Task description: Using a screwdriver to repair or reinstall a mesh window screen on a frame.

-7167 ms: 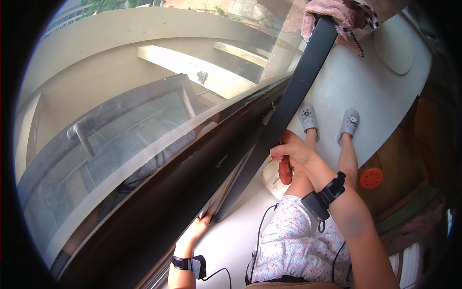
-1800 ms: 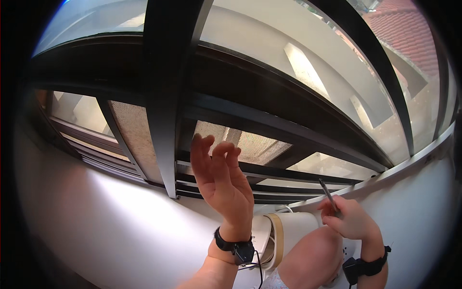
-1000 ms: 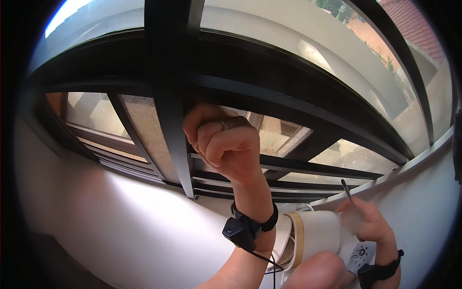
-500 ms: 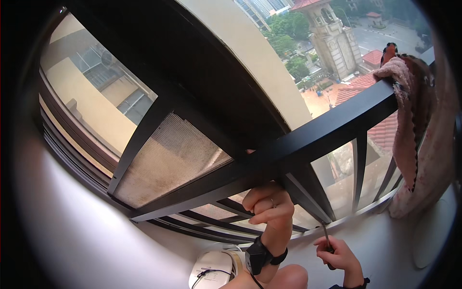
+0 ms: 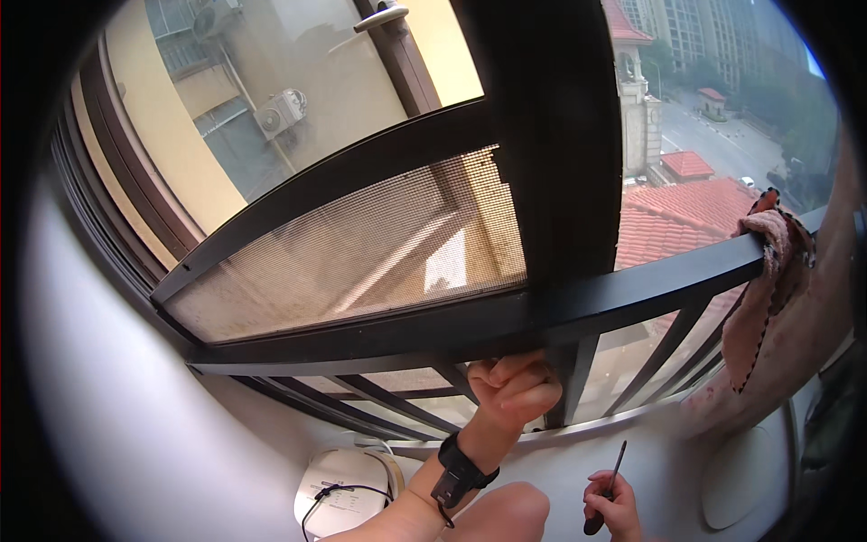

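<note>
Below the black railing (image 5: 659, 287), my left hand (image 5: 515, 387) is curled closed against its underside, beside a dark upright post. What its fingers grip, if anything, is hidden. A black band with a small device (image 5: 461, 474) sits on that wrist. Lower and to the right, my right hand (image 5: 616, 508) is wrapped round a screwdriver (image 5: 618, 470). Its thin shaft points up and its dark handle pokes out beneath the fingers. Behind the rail stands a dark-framed window screen (image 5: 388, 244) whose mesh is ragged at the upper right corner.
A pink cloth with dark trim (image 5: 759, 298) hangs over the railing's right end. A white appliance with a black cord (image 5: 339, 492) rests on the floor at lower left, near my bent leg (image 5: 506, 513). White wall (image 5: 99, 361) curves along the left. Rooftops and a road lie far below outside.
The view has turned, so the window frame stands more upright. My right hand has drawn the screwdriver back from the railing's foot. My left hand stays under the rail, still curled.
</note>
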The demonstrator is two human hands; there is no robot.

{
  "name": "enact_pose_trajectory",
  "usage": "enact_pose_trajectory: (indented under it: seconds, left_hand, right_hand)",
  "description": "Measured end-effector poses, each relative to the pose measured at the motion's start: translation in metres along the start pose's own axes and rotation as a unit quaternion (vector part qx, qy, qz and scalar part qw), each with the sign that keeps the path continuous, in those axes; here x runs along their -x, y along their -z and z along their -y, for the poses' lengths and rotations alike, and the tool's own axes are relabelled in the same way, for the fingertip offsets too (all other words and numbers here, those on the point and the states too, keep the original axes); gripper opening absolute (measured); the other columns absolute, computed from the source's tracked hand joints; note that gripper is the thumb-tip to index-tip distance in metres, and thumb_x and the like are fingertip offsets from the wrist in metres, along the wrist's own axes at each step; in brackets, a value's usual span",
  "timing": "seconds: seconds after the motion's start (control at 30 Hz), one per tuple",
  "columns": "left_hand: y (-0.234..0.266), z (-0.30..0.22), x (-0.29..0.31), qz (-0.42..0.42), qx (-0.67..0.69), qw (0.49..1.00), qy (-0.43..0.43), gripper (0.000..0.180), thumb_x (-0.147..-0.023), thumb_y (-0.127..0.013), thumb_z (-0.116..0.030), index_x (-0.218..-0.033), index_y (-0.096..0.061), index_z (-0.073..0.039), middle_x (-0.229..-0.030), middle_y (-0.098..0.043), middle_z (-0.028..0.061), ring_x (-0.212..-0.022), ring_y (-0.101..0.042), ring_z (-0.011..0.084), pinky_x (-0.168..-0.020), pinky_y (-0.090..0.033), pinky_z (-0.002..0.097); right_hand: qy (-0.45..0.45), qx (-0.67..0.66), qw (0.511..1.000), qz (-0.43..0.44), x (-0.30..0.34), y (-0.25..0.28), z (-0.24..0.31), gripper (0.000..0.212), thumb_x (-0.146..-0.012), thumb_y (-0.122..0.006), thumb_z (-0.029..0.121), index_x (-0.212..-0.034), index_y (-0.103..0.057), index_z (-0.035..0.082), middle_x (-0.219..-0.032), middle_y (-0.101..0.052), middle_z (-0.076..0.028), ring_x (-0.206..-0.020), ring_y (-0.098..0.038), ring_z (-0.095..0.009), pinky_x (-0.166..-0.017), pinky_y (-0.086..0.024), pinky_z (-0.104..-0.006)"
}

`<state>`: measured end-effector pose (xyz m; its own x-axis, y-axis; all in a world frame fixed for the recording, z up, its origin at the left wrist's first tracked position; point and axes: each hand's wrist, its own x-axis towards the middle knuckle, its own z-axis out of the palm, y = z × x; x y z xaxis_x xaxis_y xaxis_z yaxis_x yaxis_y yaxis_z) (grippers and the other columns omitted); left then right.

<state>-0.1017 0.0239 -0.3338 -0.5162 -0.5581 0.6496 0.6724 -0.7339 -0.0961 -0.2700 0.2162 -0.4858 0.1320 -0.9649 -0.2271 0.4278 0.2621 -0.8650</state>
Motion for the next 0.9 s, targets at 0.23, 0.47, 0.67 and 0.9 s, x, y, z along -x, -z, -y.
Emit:
enact_pose_trajectory:
  seconds: [0.23,0.47,0.67,0.9]
  left_hand:
    - [0.003,-0.006,0.027,-0.067,-0.122,0.989,-0.041,0.034,-0.076,-0.045,0.004,-0.106,-0.055,-0.008,-0.066,-0.040,-0.0024,-0.049,-0.036,0.0071,-0.055,-0.038,0.0239]
    - [-0.019,0.004,0.036,-0.112,-0.199,0.971,-0.069,0.022,-0.080,-0.051,0.000,-0.100,-0.056,-0.007,-0.068,-0.042,0.0001,-0.050,-0.037,0.0086,-0.058,-0.038,0.0248]
    - [-0.031,0.006,0.035,-0.209,-0.222,0.948,-0.086,0.013,-0.069,-0.046,0.007,-0.078,-0.049,-0.001,-0.069,-0.043,0.0022,-0.050,-0.038,0.0089,-0.059,-0.036,0.0250]
    - [-0.042,0.017,0.066,-0.240,-0.389,0.886,0.078,0.019,-0.080,-0.052,-0.009,-0.098,-0.049,-0.009,-0.078,-0.047,-0.0010,-0.060,-0.047,0.0087,-0.057,-0.040,0.0233]
  right_hand:
    - [-0.011,0.104,0.994,-0.007,0.012,-0.006,-0.004,0.030,-0.084,-0.054,0.001,-0.113,-0.049,0.003,-0.077,-0.053,-0.004,-0.052,-0.048,-0.008,-0.046,-0.040,-0.0200]
    - [-0.030,0.138,0.990,0.007,0.017,-0.011,0.005,0.031,-0.084,-0.052,-0.001,-0.114,-0.049,0.004,-0.077,-0.052,-0.003,-0.051,-0.047,-0.008,-0.045,-0.039,-0.0198]
    - [-0.052,0.178,0.983,0.016,0.008,-0.035,0.026,0.031,-0.083,-0.051,-0.003,-0.114,-0.048,0.002,-0.076,-0.050,-0.002,-0.051,-0.047,-0.009,-0.046,-0.039,-0.0201]
    - [-0.043,0.192,0.980,0.045,-0.005,-0.049,0.033,0.023,-0.086,-0.051,0.002,-0.108,-0.050,0.002,-0.073,-0.050,-0.002,-0.050,-0.046,-0.009,-0.044,-0.037,-0.0197]
